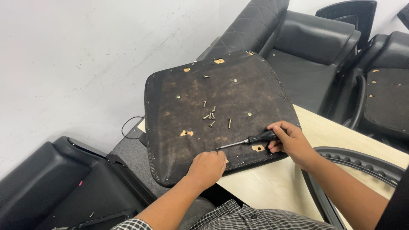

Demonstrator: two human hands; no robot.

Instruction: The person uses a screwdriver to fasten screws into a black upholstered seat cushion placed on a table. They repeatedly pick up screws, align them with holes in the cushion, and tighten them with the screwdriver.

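An upturned chair seat with a dark, stained fabric underside lies on a light wooden table. Several brass screws lie loose near its middle. My right hand grips the black handle of a screwdriver, whose shaft points left toward my left hand. My left hand rests as a closed fist on the seat's near edge, just beside the screwdriver tip.
Black chair parts surround the table: padded backrests at the back right, another seat underside at far right, a curved black frame by my right arm, plastic shells at lower left. A white wall stands to the left.
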